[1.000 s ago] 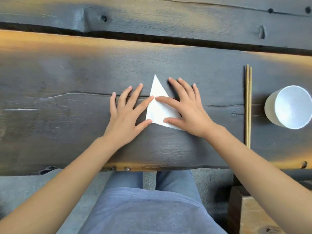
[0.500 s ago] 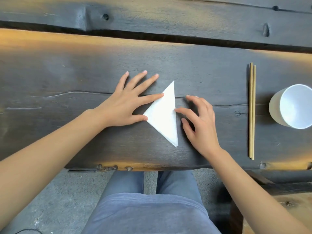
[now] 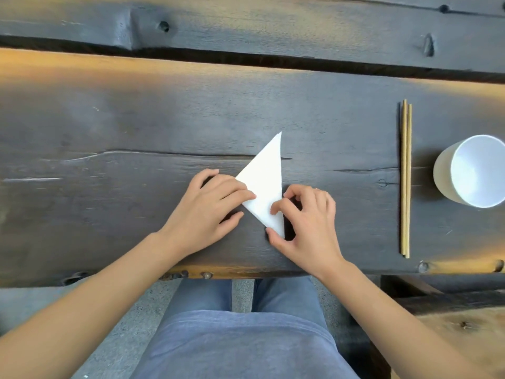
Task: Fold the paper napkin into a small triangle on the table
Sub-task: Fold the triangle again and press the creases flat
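A white paper napkin [image 3: 266, 173], folded into a triangle, lies flat on the dark wooden table [image 3: 136, 127], its long straight edge on the right and one tip pointing away from me. My left hand [image 3: 207, 212] rests at the napkin's left corner, forefinger pressing on the paper. My right hand [image 3: 306, 222] sits at the napkin's near tip, thumb and forefinger pinching that corner and edge.
A pair of wooden chopsticks [image 3: 405, 179] lies lengthwise to the right. A white cup [image 3: 475, 170] stands at the right edge of view. A gap separates this plank from the far plank [image 3: 273, 20]. My legs in grey-blue fabric show below the table's near edge.
The napkin has been turned clockwise so its long edge runs along the right. Both hands have drawn in from flat, spread fingers to curled fingers at the napkin's lower corners.
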